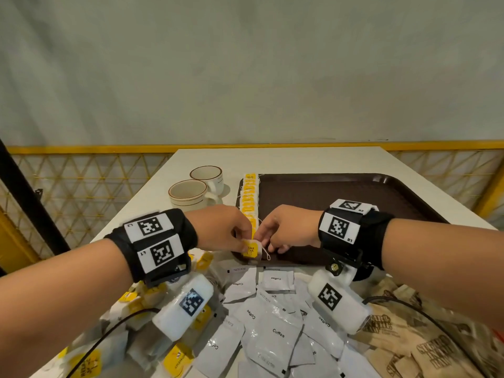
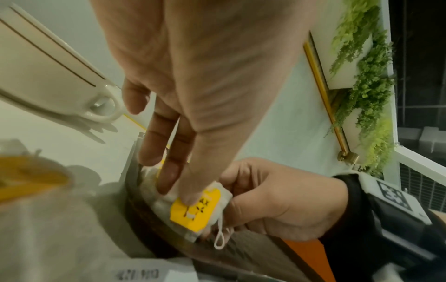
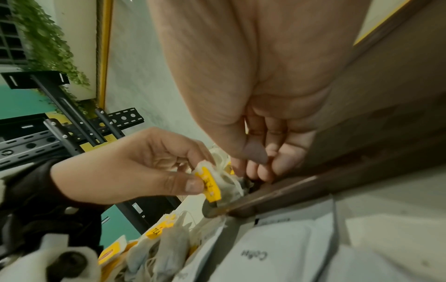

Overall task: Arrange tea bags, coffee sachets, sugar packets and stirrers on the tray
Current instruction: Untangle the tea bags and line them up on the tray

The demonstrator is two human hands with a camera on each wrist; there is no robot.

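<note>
A tea bag (image 1: 252, 249) with a yellow tag hangs just over the near left corner of the brown tray (image 1: 341, 192). My left hand (image 1: 244, 241) pinches it between thumb and fingertips, as the left wrist view shows on the tea bag (image 2: 195, 209). My right hand (image 1: 263, 237) meets it from the right, fingers curled against the bag's right edge. In the right wrist view the right hand (image 3: 255, 164) points down at the corner beside the tea bag (image 3: 210, 184). A row of tea bags (image 1: 249, 200) lines the tray's left edge. I see no stirrers.
Two cream cups (image 1: 188, 193) stand left of the tray. On the table in front of the tray lie loose tea bags (image 1: 136, 301) at the left, white coffee sachets (image 1: 275, 331) in the middle and brown sugar packets (image 1: 425, 347) at the right. A yellow railing runs behind the table.
</note>
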